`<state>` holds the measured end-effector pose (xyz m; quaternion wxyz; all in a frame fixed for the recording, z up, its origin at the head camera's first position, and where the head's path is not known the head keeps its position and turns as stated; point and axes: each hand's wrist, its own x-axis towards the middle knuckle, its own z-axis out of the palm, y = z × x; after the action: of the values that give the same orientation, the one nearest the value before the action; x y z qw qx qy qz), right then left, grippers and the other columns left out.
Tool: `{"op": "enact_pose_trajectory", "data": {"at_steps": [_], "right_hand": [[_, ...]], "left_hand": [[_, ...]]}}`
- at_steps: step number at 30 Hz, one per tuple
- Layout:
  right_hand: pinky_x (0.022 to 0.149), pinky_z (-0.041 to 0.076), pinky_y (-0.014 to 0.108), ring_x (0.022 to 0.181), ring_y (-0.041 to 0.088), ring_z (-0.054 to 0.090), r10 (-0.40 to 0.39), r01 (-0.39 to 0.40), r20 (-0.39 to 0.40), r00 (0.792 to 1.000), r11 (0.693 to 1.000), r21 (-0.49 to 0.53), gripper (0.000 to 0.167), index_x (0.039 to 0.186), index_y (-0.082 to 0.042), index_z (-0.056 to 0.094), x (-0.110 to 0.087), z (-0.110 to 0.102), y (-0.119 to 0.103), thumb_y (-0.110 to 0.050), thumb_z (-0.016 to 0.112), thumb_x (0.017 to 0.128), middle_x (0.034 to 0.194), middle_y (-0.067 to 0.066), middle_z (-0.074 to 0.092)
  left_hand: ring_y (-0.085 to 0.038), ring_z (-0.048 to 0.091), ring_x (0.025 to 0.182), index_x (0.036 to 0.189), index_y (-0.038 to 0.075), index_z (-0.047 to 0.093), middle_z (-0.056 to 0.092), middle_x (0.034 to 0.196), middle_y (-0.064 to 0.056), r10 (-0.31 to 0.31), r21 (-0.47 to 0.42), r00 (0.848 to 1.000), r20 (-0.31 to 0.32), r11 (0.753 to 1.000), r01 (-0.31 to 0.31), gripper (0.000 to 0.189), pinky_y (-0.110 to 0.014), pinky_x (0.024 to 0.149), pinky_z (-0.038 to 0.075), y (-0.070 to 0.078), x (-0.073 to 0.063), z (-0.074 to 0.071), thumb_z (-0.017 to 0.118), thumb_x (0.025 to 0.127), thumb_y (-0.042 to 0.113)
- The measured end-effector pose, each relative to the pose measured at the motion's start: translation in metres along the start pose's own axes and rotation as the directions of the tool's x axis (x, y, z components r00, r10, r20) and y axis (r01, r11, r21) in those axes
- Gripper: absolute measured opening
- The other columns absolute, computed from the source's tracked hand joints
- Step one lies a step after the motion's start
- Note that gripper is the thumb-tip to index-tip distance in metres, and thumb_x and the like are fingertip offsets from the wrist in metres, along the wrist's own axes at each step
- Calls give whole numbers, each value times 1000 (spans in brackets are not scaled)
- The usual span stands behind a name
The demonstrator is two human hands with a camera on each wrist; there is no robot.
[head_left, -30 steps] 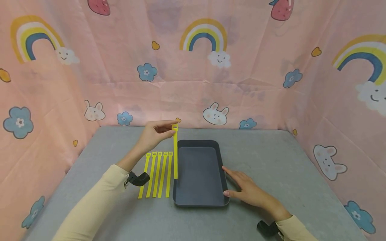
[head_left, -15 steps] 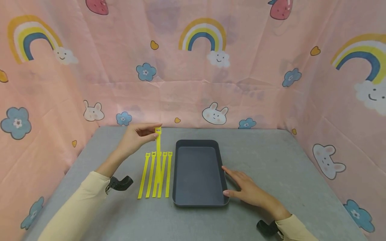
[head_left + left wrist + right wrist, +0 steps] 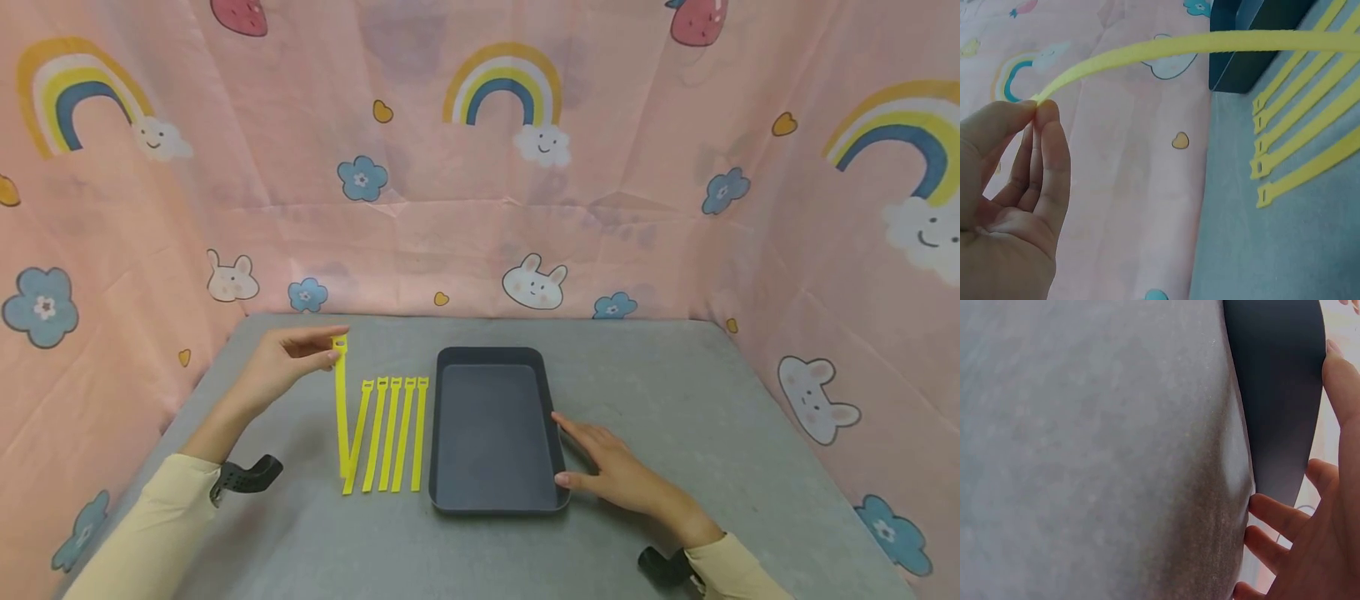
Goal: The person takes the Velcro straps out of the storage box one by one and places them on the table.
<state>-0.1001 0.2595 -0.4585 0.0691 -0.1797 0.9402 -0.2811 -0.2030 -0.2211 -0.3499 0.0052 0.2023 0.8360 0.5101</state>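
My left hand (image 3: 273,371) pinches a yellow hook-and-loop cable tie (image 3: 341,417) by its slotted head, between thumb and fingertips. The tie hangs almost straight down at the left end of a row of several matching yellow ties (image 3: 389,435) on the table. In the left wrist view, the held tie (image 3: 1210,42) bows away from the fingertips. Right of the row lies a dark grey rectangular tray (image 3: 495,442). My right hand (image 3: 618,475) rests against its right side, fingers spread, thumb at the rim. In the right wrist view, some fingertips touch the tablecloth beside the tray.
The table has a grey cloth (image 3: 675,400). Pink printed curtains (image 3: 480,225) close it in at the back and on both sides. Black wrist mounts (image 3: 251,475) sit at both sleeves.
My left hand has carried the hanging tie leftward and a little lower, from the tray's left edge across the row to its left end. The right hand stays at the tray.
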Motion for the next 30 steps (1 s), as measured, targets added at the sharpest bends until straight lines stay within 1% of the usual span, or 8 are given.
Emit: {"op": "enact_pose_trajectory", "data": {"at_steps": [2, 6, 9, 14, 17, 22, 26, 30], "right_hand": [[105, 29, 73, 141, 45, 37, 1, -1, -2, 1000, 1000, 0, 86, 158, -32, 22, 0, 0, 0, -58, 64, 88, 157, 12, 40], [105, 29, 72, 141, 45, 37, 5, -5, -1, 1000, 1000, -7, 86, 158, -32, 22, -1, 0, 1, -59, 64, 88, 157, 11, 40], [105, 29, 72, 142, 45, 37, 7, -7, 1, 1000, 1000, -9, 86, 158, -32, 22, -1, 0, 1, -59, 64, 88, 157, 11, 40], [105, 28, 73, 143, 45, 36, 12, -12, 7, 1000, 1000, 0, 86, 158, -33, 21, -1, 0, 2, -59, 63, 88, 158, 11, 39], [105, 28, 73, 143, 45, 35, 12, -12, 10, 1000, 1000, 2, 86, 158, -34, 21, 0, 0, 2, -59, 63, 88, 158, 11, 39], [106, 28, 73, 143, 45, 36, 12, -12, 6, 1000, 1000, 1, 86, 158, -33, 21, 0, 0, 2, -60, 64, 88, 158, 10, 39], [105, 28, 73, 143, 45, 36, 6, -6, 5, 1000, 1000, 4, 86, 158, -31, 22, 0, 0, 1, -59, 63, 89, 158, 11, 39], [105, 28, 73, 142, 46, 36, -4, 4, 5, 1000, 1000, 7, 85, 159, -30, 21, -1, 0, 0, -57, 63, 90, 158, 11, 39]], "left_hand": [[-15, 72, 88, 133, 11, 63, 71, 101, 15, -23, -1, 1000, 16, 1000, 23, 43, -19, 85, 55, -5, -2, -4, 71, 93, 24], [-12, 71, 88, 134, 10, 62, 71, 103, 15, -57, -3, 997, 47, 998, 57, 45, -20, 85, 55, -11, -3, -8, 71, 92, 26], [-11, 71, 88, 134, 9, 62, 72, 108, 10, -83, -4, 994, 69, 997, 83, 46, -22, 85, 56, -17, -3, -10, 71, 92, 26], [-9, 69, 91, 136, 8, 60, 70, 122, -6, -143, 11, 982, 121, 990, 143, 50, -24, 85, 56, -31, -1, -7, 71, 92, 28], [-8, 69, 92, 137, 7, 59, 66, 129, -16, -163, 11, 977, 139, 987, 163, 51, -24, 85, 56, -41, 1, -4, 71, 92, 28], [-6, 69, 93, 136, 5, 60, 62, 134, -22, -159, 12, 976, 146, 987, 159, 49, -24, 84, 57, -58, 4, 3, 71, 92, 25], [-5, 66, 92, 133, 3, 61, 66, 126, -20, -144, 42, 981, 128, 989, 140, 46, -26, 82, 58, -72, 7, 8, 71, 92, 22], [-9, 64, 92, 132, 7, 64, 69, 117, -16, -145, 97, 984, 102, 986, 135, 42, -28, 79, 57, -83, 12, 13, 71, 92, 22]]}}
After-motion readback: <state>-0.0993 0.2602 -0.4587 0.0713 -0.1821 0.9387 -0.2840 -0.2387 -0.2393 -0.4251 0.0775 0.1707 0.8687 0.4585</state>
